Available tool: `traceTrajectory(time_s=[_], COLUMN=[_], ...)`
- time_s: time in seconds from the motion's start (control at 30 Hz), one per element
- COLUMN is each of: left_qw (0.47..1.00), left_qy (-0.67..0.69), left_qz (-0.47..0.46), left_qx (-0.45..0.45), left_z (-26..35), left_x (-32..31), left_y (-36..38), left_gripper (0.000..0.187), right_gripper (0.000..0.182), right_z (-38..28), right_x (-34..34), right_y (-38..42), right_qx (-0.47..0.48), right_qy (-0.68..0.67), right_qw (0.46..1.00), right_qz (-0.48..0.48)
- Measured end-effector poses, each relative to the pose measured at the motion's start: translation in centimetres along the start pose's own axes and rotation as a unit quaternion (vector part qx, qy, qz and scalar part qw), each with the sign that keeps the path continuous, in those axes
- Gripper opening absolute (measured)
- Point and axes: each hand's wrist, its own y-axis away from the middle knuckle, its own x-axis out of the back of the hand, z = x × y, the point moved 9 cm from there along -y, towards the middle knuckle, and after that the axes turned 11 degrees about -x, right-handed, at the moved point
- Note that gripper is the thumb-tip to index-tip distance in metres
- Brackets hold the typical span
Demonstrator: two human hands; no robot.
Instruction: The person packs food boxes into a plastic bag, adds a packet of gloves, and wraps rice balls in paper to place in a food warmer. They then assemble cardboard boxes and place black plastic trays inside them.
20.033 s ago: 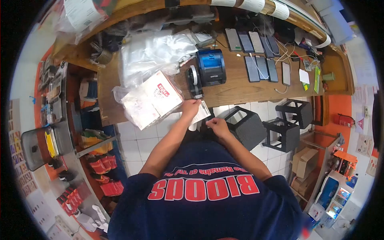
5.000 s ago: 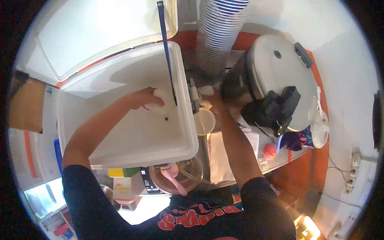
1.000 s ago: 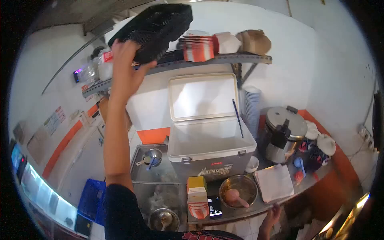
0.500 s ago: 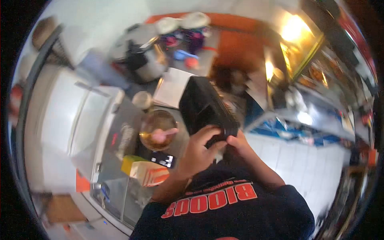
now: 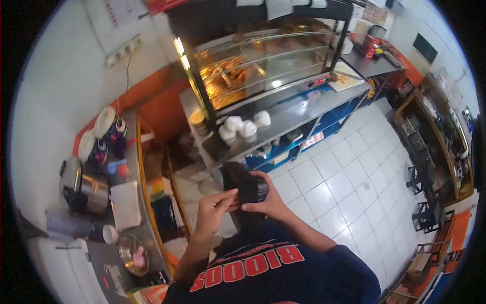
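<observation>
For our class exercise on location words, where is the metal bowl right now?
In the head view, the metal bowl is at the lower left, just below the white cup, with the pink spoon inside.

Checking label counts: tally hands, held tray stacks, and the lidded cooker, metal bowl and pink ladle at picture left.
Hands: 2 (left hand, right hand)
Black tray stack: 1
Lidded cooker: 1
Metal bowl: 1
Pink ladle: 1
Total: 6
</observation>
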Motion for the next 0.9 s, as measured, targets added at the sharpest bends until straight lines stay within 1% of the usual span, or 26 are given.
traceTrajectory(time_s=[0.03, 0.07, 0.1, 0.17, 0.2, 0.23, 0.27, 0.3, 0.37, 0.4, 0.43, 0.5, 0.53, 0.6, 0.63, 0.67, 0.7, 0.77, 0.8, 0.83, 0.87, 0.9], left_qw=[0.999, 0.998, 0.996, 0.984, 0.984, 0.98, 0.973, 0.973, 0.963, 0.961, 0.962, 0.954, 0.95, 0.954, 0.956, 0.962, 0.962, 0.972, 0.978, 0.976, 0.96, 0.956], left_qy=[0.002, -0.011, -0.017, -0.085, -0.083, -0.078, -0.075, -0.075, -0.071, -0.052, -0.05, -0.053, -0.076, -0.051, -0.028, -0.003, -0.001, -0.01, -0.032, -0.134, -0.23, -0.26], left_qz=[-0.034, -0.056, -0.086, -0.157, -0.158, -0.18, -0.203, -0.204, -0.229, -0.249, -0.249, -0.276, -0.287, -0.281, -0.277, -0.25, -0.249, -0.222, -0.198, -0.17, -0.14, -0.078], left_qx=[0.004, -0.005, -0.003, -0.008, -0.014, 0.031, 0.076, 0.071, 0.122, 0.106, 0.102, 0.104, 0.094, 0.091, 0.091, 0.113, 0.111, 0.076, 0.058, -0.011, -0.073, -0.109], left_z=[-0.9, -1.3, -2.7, -4.3, -4.4, -5.1, -6.0, -6.0, -7.2, -7.3, -8.2, -10.2, -10.5, -11.9, -12.6, -13.6, -13.8, -13.1, -12.5, -11.3, -10.2, -7.1], left_x=[-3.1, -6.2, -8.8, -13.7, -15.4, -17.2, -18.9, -20.4, -23.5, -25.1, -25.9, -27.7, -28.3, -29.1, -29.5, -29.5, -29.8, -29.9, -29.9, -29.1, -28.5, -28.2], left_y=[-2.1, -3.5, -5.0, -7.5, -8.9, -10.1, -11.3, -12.4, -14.2, -15.3, -16.5, -18.9, -20.1, -23.0, -24.6, -26.3, -28.1, -32.4, -34.6, -37.1, -39.2, -40.7], left_gripper=[0.028, 0.031, 0.035, 0.034, 0.034, 0.032, 0.03, 0.03, 0.028, 0.03, 0.03, 0.028, 0.028, 0.028, 0.028, 0.028, 0.028, 0.027, 0.026, 0.025, 0.025, 0.023], right_gripper=[0.101, 0.1, 0.1, 0.099, 0.098, 0.098, 0.098, 0.099, 0.099, 0.098, 0.098, 0.095, 0.094, 0.091, 0.091, 0.091, 0.091, 0.091, 0.092, 0.092, 0.095, 0.098], right_z=[0.5, 0.2, 0.3, 0.9, 1.9, 1.6, 1.7, 2.2, 2.6, 2.6, 2.9, 3.3, 3.5, 3.5, 3.6, 3.9, 4.2, 4.4, 4.4, 4.6, 4.7, 5.1], right_x=[3.5, 6.7, 9.3, 14.8, 16.6, 18.2, 20.1, 21.8, 24.4, 25.8, 27.2, 29.6, 30.7, 33.0, 34.1, 35.4, 36.8, 39.5, 40.7, 42.1, 43.8, 45.6], right_y=[-0.4, -0.1, -0.2, 0.3, 0.3, 0.4, 0.6, 0.8, 0.6, 0.6, 0.6, -0.3, -0.8, -2.3, -3.4, -4.5, -5.8, -8.7, -10.2, -11.9, -13.5, -14.2], right_qx=[-0.039, -0.046, -0.039, -0.013, -0.045, -0.041, -0.06, -0.08, -0.076, -0.085, -0.096, -0.092, -0.101, -0.12, -0.117, -0.113, -0.109, -0.103, -0.098, -0.101, -0.078, -0.066], right_qy=[-0.063, -0.065, -0.068, 0.01, -0.053, -0.051, -0.086, -0.121, -0.12, -0.144, -0.166, -0.15, -0.168, -0.204, -0.201, -0.216, -0.232, -0.243, -0.257, -0.257, -0.259, -0.257], right_qw=[0.997, 0.996, 0.996, 0.992, 0.991, 0.991, 0.985, 0.977, 0.975, 0.967, 0.957, 0.957, 0.95, 0.936, 0.938, 0.934, 0.929, 0.927, 0.924, 0.923, 0.924, 0.924], right_qz=[0.01, 0.036, 0.042, 0.128, 0.118, 0.118, 0.137, 0.155, 0.172, 0.194, 0.216, 0.23, 0.243, 0.259, 0.257, 0.261, 0.265, 0.265, 0.267, 0.27, 0.27, 0.274])
